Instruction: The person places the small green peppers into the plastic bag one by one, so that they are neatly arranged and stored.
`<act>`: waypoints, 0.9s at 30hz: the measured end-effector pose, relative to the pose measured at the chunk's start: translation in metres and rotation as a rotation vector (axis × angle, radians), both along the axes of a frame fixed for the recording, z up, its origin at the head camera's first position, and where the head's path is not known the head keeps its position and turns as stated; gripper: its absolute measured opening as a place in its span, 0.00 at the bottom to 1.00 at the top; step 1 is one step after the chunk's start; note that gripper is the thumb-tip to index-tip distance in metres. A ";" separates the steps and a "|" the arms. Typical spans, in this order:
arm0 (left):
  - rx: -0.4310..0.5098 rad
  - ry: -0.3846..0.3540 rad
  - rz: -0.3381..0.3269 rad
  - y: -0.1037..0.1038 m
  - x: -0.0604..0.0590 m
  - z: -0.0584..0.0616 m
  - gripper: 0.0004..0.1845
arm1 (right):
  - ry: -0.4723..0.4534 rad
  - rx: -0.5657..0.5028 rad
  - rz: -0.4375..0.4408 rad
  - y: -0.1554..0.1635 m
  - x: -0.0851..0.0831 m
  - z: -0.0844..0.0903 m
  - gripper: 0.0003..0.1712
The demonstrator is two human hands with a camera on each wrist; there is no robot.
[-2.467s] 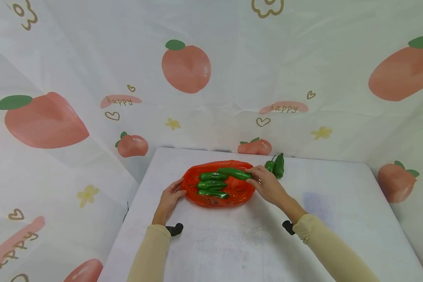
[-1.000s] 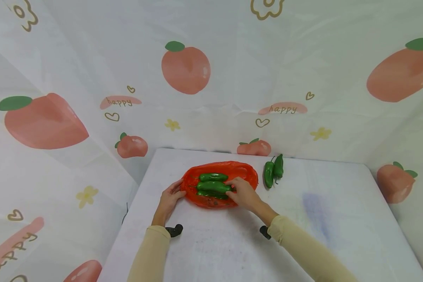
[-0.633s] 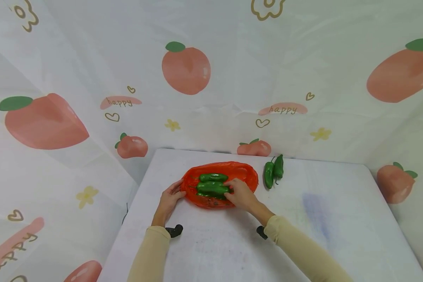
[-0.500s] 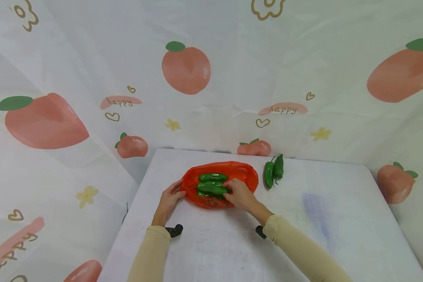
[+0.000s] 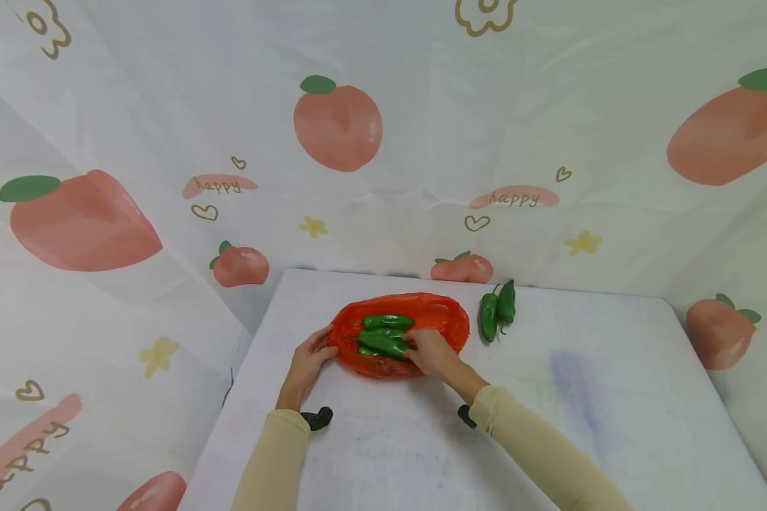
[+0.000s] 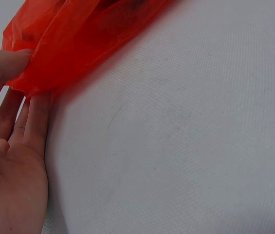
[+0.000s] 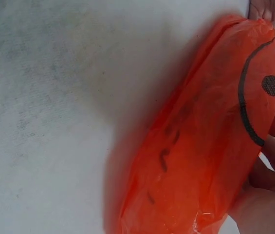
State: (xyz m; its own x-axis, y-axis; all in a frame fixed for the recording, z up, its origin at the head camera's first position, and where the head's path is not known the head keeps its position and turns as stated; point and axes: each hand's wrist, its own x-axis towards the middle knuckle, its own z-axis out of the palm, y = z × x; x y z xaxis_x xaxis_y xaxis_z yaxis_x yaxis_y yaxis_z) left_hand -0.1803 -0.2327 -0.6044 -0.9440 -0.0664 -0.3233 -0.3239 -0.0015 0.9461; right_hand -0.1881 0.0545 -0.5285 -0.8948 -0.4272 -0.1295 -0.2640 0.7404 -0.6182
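Inside the orange plastic bag [image 5: 444, 318], a green chili pepper [image 5: 383, 345] is being gripped by the right hand [image 5: 430, 353], its long axis lying left-right; the bag's left edge is being pinched by the left hand [image 5: 307, 363].

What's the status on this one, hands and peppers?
Left hand pinches the orange bag edge. Right hand grips a green pepper in the bag. Two loose peppers wait on the table. Nothing in the way.

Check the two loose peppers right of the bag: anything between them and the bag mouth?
Nothing visible. The two loose peppers lie on bare table just right of the red bag. The right hand is inside the bag on the peppers there, clear of that gap.
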 end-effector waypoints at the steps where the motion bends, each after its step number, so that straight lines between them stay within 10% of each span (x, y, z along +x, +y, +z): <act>1: 0.002 -0.003 0.003 0.000 0.000 0.000 0.29 | 0.001 0.003 0.009 0.000 0.000 0.000 0.21; 27: -0.017 0.004 0.000 0.001 0.001 -0.001 0.28 | 0.080 0.075 0.097 -0.007 -0.002 0.002 0.19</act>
State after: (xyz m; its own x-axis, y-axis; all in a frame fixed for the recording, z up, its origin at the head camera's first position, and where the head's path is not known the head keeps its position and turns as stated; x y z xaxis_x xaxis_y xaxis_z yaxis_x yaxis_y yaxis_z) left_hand -0.1796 -0.2321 -0.6056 -0.9454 -0.0716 -0.3180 -0.3197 0.0144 0.9474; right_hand -0.1901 0.0473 -0.5263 -0.8583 -0.5043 -0.0948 -0.3828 0.7524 -0.5361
